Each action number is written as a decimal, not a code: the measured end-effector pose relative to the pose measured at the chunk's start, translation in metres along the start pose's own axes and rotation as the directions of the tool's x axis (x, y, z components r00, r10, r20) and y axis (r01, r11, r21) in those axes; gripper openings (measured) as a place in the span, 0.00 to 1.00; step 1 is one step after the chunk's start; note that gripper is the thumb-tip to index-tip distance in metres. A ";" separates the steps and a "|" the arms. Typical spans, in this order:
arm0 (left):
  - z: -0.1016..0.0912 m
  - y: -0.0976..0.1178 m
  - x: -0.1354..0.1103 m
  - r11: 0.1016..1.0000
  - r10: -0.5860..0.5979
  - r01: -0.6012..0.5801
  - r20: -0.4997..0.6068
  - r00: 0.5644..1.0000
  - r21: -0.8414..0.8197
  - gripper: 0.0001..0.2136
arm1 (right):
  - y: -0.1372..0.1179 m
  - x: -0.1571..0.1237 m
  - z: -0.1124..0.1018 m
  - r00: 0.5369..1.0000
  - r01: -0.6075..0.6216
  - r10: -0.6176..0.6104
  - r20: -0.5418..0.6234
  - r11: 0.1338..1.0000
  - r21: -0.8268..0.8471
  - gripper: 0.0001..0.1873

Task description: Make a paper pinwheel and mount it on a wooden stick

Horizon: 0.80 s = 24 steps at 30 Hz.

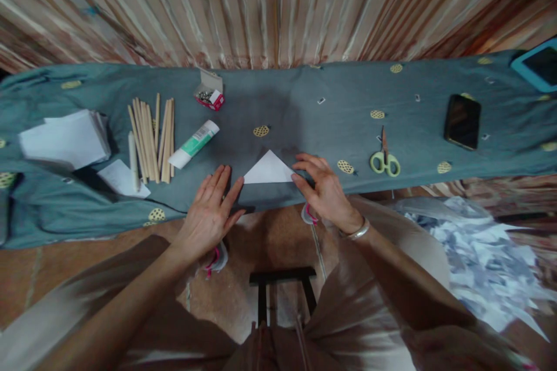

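A white sheet of paper folded into a triangle [268, 169] lies on the cloth-covered table near its front edge, point facing away from me. My left hand [211, 206] rests flat with fingers stretched out, the index fingertip touching the triangle's left corner. At the right corner, the thumb and index finger of my right hand [324, 188] close on the paper. A glue stick [194, 144] with a green label lies beyond my left hand. Scissors [384, 157] with pale green handles lie to the right of my right hand.
Wooden sticks [152, 142], a white pen-like stick [133, 161] and a stack of paper [67, 139] lie on the left. Behind the glue stands an opened small box [209, 93] of metal bits. A phone [463, 122] and blue-framed device [539, 66] lie right; paper scraps [483, 261] fill a bag below.
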<state>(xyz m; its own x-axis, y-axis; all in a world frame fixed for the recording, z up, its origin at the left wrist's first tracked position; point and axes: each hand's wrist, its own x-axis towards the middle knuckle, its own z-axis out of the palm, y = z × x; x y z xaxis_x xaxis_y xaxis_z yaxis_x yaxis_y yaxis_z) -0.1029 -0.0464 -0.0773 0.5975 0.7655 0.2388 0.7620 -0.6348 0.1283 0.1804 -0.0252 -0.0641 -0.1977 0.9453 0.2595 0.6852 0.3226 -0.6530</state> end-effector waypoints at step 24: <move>-0.027 -0.009 0.065 0.084 -0.604 0.428 0.296 0.740 -0.900 0.32 | -0.031 0.026 0.000 0.961 0.255 -0.248 -0.122 0.966 0.038 0.07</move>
<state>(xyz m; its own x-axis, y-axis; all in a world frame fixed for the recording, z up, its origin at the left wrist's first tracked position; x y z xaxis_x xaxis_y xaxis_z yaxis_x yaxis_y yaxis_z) -0.0778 0.0061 -0.0366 0.0562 0.9811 -0.1854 0.0946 0.1796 0.9792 0.1540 -0.0110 -0.0371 -0.2750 0.8224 0.4981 0.5852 0.5542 -0.5919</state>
